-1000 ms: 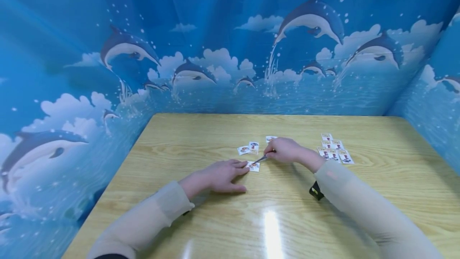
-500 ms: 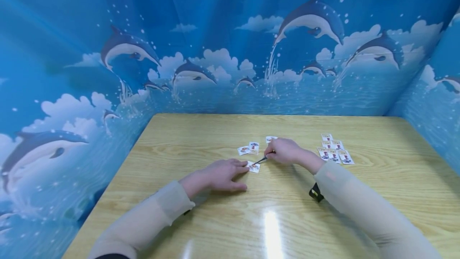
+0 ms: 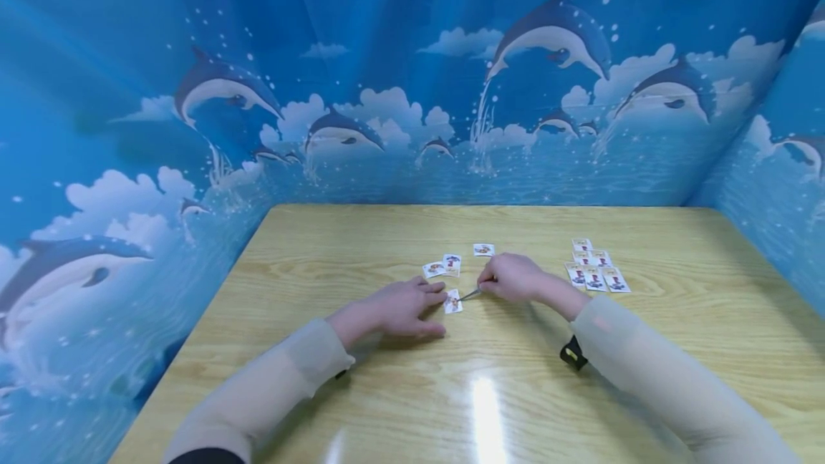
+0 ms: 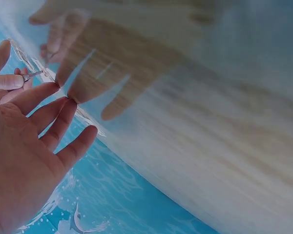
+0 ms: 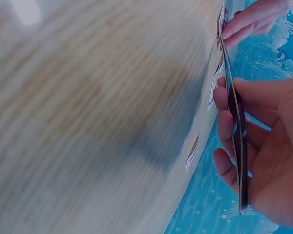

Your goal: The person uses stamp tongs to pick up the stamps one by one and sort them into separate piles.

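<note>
dark metal tweezers sit in the right hand, pinched between thumb and fingers, with the rear end running back along the palm. their tips reach the right part of a small white printed card lying flat near the middle of the desk — whether they grip it i cannot tell.

the left hand lies palm down from the other side, its fingers spread and mostly straight, tips on the desk, one at the card's left edge.

just beyond that hand are two more cards, one overlapping the other, and a single card lies farther back, near the right hand. well off to the right is a group of cards set close together — three in the nearest row, then two, then one.

pale sleeves cover both forearms, and a blue backdrop printed with dolphins and clouds stands behind the desk.
</note>
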Demonstrator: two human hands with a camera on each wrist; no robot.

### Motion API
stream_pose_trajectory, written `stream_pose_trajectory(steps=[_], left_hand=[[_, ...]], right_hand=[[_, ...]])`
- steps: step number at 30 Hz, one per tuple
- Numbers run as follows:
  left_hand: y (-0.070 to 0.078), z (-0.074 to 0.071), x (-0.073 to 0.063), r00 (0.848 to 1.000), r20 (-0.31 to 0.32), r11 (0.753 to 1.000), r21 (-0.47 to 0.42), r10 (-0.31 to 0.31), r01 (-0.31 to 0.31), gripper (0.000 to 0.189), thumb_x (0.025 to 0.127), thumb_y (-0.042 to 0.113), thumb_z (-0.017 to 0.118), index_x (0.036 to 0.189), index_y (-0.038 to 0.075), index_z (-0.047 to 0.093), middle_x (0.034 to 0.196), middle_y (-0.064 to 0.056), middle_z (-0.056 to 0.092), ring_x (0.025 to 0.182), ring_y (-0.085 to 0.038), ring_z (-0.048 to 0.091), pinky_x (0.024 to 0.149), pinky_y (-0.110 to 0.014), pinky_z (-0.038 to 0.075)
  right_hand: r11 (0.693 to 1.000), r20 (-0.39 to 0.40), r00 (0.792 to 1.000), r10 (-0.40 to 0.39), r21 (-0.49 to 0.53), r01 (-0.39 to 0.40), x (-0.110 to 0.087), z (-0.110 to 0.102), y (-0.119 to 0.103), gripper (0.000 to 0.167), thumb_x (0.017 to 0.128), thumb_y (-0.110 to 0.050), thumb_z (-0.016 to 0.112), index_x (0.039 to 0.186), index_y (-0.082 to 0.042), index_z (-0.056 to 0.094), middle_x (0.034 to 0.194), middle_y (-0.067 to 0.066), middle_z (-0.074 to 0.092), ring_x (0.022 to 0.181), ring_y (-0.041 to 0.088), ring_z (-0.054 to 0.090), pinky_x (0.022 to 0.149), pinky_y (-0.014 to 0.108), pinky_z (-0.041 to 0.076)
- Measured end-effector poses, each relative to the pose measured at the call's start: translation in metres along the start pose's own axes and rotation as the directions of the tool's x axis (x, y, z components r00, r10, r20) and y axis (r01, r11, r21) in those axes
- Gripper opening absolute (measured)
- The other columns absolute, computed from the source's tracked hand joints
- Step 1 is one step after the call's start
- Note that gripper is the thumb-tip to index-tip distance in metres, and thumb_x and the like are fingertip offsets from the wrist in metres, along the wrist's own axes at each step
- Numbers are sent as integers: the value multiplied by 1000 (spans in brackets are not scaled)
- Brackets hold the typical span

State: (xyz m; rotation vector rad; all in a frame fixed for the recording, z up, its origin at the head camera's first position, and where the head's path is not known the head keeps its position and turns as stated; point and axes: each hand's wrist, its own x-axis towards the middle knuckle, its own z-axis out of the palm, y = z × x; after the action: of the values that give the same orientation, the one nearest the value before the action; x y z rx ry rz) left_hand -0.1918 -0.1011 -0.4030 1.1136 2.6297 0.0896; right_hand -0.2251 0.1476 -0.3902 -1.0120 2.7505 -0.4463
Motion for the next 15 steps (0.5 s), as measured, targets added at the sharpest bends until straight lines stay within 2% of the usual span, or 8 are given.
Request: stream_pose_trajectory(steps=[8, 15], left_hand=[[2, 2, -8, 998, -2, 998, 3, 56, -56, 73, 94, 61, 49, 150, 16, 38, 155, 6, 32, 137, -24, 37, 111, -38, 31], [4, 2, -11, 999, -3, 998, 37, 45, -45, 71, 94, 59, 50, 149, 16, 40, 153, 8, 34, 137, -23, 37, 110, -38, 33]], right_hand=[[996, -23, 996, 91, 24, -90, 1, 3, -1, 13, 92, -14, 66, 90, -13, 79, 81, -5, 70, 65, 9, 56, 64, 34, 50], [994, -36, 994, 100, 41, -98, 2, 3, -2, 14, 93, -14, 65, 91, -12, 78, 83, -4, 71, 65, 9, 56, 64, 34, 49]])
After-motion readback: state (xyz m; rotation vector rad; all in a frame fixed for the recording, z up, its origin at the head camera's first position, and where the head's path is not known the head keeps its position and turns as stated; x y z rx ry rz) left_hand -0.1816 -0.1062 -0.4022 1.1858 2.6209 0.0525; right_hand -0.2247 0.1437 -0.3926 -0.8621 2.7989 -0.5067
